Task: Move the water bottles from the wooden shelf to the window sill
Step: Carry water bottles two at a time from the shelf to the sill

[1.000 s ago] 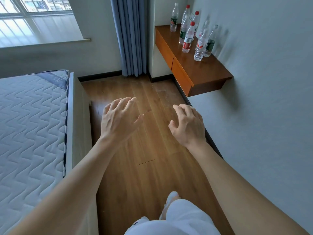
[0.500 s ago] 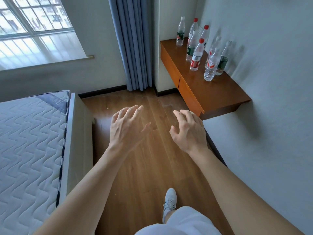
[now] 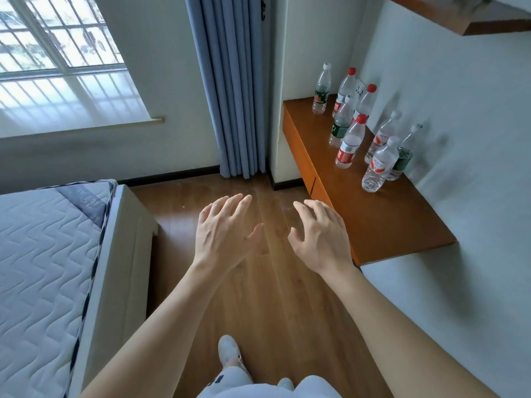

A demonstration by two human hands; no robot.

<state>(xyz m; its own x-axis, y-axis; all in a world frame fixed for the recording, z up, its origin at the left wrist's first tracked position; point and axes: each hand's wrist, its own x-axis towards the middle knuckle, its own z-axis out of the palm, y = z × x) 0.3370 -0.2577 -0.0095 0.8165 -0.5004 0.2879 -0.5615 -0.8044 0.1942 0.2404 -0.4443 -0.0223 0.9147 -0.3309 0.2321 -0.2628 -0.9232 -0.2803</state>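
Brown wood is carrying the whole cluster: the water bottles are standing upright on the wooden shelf, bunched along the wall on its far half. They are overlapping one another, so an exact count is hard to make out. Red caps are showing on three, pale caps on the others. The window sill is lying well apart to the left, beyond the blue curtain, its left end cut off by the frame.

The left hand is hovering over the floor, fingers spread, its grip open and holding nothing. The right hand is hanging near the shelf's front edge with fingers loosely bent, grip likewise open. An upper shelf is peeking in at top right, mostly cut off.
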